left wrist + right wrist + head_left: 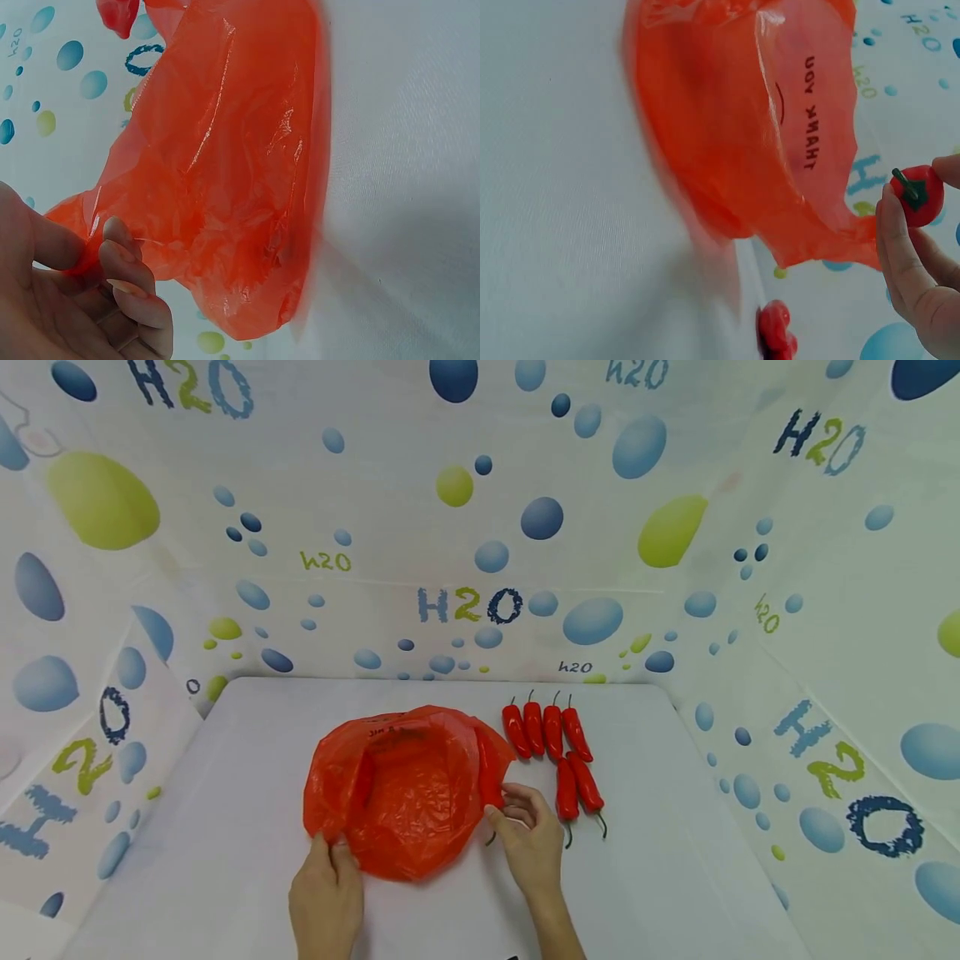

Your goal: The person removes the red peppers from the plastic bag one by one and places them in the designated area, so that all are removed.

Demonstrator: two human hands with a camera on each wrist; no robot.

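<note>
A red plastic bag (420, 793) stands on the table with its mouth spread wide. My left hand (327, 885) pinches the bag's near left rim between thumb and fingers, as the left wrist view also shows. Between the thumb and fingers of my right hand (531, 835) is a red chili pepper (922, 196), its green stem toward the wrist camera. In the head view this pepper overlaps the bag's right edge; whether it touches the bag I cannot tell. Dark lettering marks the bag's side in the right wrist view.
Several red chili peppers (552, 732) lie in a row at the table's back right. Two more peppers (567, 789) lie just nearer, stems toward me. A white table (675, 860) carries everything, and a patterned sheet (480, 510) hangs behind and at both sides.
</note>
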